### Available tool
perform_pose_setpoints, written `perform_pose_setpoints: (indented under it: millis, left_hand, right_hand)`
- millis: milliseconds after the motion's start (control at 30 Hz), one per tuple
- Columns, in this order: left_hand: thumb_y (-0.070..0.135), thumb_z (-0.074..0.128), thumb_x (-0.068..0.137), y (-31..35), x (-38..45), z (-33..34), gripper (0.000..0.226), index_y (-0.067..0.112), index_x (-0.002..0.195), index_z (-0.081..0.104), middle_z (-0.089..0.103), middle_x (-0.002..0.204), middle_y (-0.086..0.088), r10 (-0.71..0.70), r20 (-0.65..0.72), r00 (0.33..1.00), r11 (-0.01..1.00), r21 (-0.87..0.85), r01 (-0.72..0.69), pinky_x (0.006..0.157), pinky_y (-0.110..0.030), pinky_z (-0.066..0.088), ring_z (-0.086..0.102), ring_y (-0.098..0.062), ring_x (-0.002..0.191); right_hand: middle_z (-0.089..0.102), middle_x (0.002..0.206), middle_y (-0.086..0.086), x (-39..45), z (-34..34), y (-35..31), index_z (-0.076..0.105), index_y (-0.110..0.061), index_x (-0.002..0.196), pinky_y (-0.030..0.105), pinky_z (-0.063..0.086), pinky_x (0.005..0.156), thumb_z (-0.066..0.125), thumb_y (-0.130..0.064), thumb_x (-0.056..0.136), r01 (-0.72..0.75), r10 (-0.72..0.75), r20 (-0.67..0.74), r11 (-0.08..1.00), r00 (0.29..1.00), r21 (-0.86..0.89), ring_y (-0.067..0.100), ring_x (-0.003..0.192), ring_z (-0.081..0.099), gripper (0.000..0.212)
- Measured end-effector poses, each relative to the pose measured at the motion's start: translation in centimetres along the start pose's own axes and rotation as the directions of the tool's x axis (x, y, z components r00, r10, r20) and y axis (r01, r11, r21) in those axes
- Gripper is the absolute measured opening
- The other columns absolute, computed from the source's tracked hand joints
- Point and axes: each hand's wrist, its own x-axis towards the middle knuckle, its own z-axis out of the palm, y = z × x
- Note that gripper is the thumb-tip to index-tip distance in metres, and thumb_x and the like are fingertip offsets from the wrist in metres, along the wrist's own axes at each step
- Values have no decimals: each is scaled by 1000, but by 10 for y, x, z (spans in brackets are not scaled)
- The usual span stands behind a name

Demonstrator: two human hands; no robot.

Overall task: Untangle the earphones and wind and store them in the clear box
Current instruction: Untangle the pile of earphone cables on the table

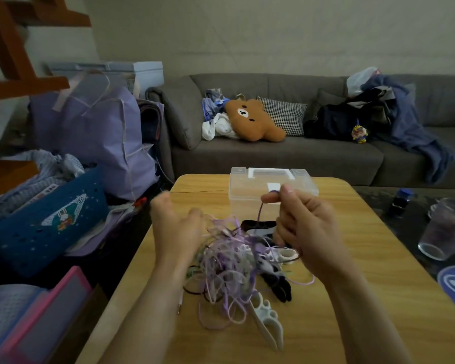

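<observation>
A tangle of purple, white and dark earphone cords (229,264) lies in the middle of the wooden table (352,298). My right hand (304,227) pinches a purple cord between thumb and forefinger and lifts it above the heap, with more cord looped round its lower fingers. My left hand (176,227) is at the heap's left edge, its fingertips in the pale cords; it is blurred, so its grip is unclear. The clear box (271,186) stands shut with its lid on at the far side of the table, just behind my right hand.
White plastic cord winders (267,319) and a black piece (279,285) lie among the cords. A glass jug (444,229) and a small dark bottle (401,202) stand at the right. A blue basket (45,222), bags and a grey sofa (273,153) surround the table.
</observation>
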Motion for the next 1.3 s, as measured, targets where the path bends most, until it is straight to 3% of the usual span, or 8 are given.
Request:
perform_pose_setpoints:
  millis: [100, 233, 533, 733, 833, 1033, 1133, 1300]
  left_hand:
    - [10, 67, 91, 21, -36, 3, 79, 33, 154, 24, 46, 149, 9, 441, 280, 853, 895, -67, -441, 104, -20, 41, 42, -2, 136]
    - [18, 66, 94, 16, -51, 24, 32, 26, 124, 57, 74, 92, 0, 348, 682, 643, 920, -115, -375, 79, -27, 58, 70, -6, 88]
    - [21, 69, 92, -2, -5, 6, 12, 26, 101, 75, 67, 81, 19, 357, 444, 822, 833, 246, -495, 59, -5, 46, 60, 11, 70]
    - [18, 76, 86, 8, 16, -16, 15, 16, 99, 67, 67, 64, 9, 297, -13, 955, 947, -120, -296, 57, -14, 48, 62, 0, 58]
    - [31, 69, 82, 19, 22, -23, 22, 10, 81, 64, 51, 42, 4, 49, 166, 985, 837, -544, 50, 51, -21, 48, 57, -8, 43]
    - [23, 44, 101, 15, 28, -31, 47, 14, 56, 54, 22, 35, 6, -163, 338, 927, 625, -692, 362, 55, -30, 33, 26, -10, 30]
    - [19, 41, 99, 8, 37, -42, 37, 13, 62, 45, 19, 33, 8, -186, 272, 944, 734, -600, 317, 48, -27, 30, 18, -9, 28]
    - [15, 48, 97, -3, 48, -54, 30, 13, 67, 48, 26, 33, 8, -275, 89, 957, 842, -458, 285, 46, -28, 34, 22, -9, 27]
  right_hand:
    - [31, 57, 0, -2, 3, -8, 69, -8, 110, 25, 33, 42, 45, -26, 104, -11, 21, 72, 991, 997, -133, 13, 46, 30, 30]
    - [41, 53, -9, -3, 2, -33, 68, -14, 112, 16, 32, 43, 49, -22, 103, 16, 34, 140, 940, 990, -341, 5, 44, 37, 23]
    - [55, 48, -12, 5, -31, -59, 77, -18, 90, 20, 36, 57, 66, -21, 94, 104, -154, -33, 793, 987, -600, 0, 47, 48, 12]
    - [58, 55, -3, 8, -55, -35, 73, -20, 85, 19, 43, 51, 83, -31, 76, 46, -333, -192, 592, 923, -805, 5, 47, 49, 17]
    - [57, 56, -2, 14, -61, -12, 68, -16, 86, 28, 55, 66, 74, -39, 83, -82, -7, -541, 987, 841, -141, 9, 56, 57, 24]
    - [30, 56, -6, 12, -66, 19, 60, -8, 85, 21, 35, 42, 44, -57, 98, -275, 610, -278, 655, 742, 704, 9, 41, 32, 52]
    - [23, 51, -6, 9, -72, 15, 60, -8, 71, 23, 16, 42, 47, -68, 90, -335, 571, -344, 768, 746, 546, 11, 40, 20, 63]
    - [27, 53, -6, 9, -77, 2, 62, -14, 88, 26, 20, 43, 63, -31, 94, -434, 349, -654, 900, 672, 35, 10, 46, 23, 18]
